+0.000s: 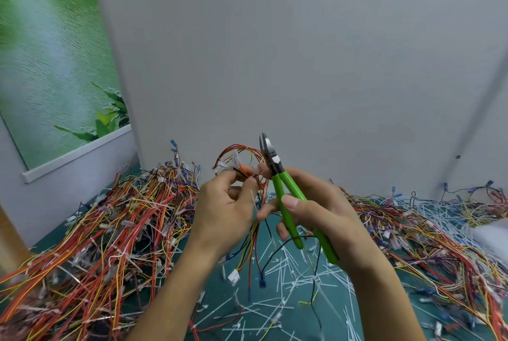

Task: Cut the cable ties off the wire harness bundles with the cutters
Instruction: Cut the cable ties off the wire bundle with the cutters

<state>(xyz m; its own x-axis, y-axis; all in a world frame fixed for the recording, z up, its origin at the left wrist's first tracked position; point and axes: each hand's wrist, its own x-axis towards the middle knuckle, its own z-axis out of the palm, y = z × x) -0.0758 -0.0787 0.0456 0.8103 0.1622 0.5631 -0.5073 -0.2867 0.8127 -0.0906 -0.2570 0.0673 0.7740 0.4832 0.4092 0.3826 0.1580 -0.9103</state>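
Red-and-yellow wire harness bundle (239, 157): your left hand (222, 211) pinches it. Your right hand (324, 211) grips green-handled steel cutters (279, 181), blades parted.

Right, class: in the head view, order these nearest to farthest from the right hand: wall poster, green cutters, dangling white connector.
1. The green cutters, held in the right hand.
2. The white connector, dangling below and to its left.
3. The wall poster, far off at upper left.
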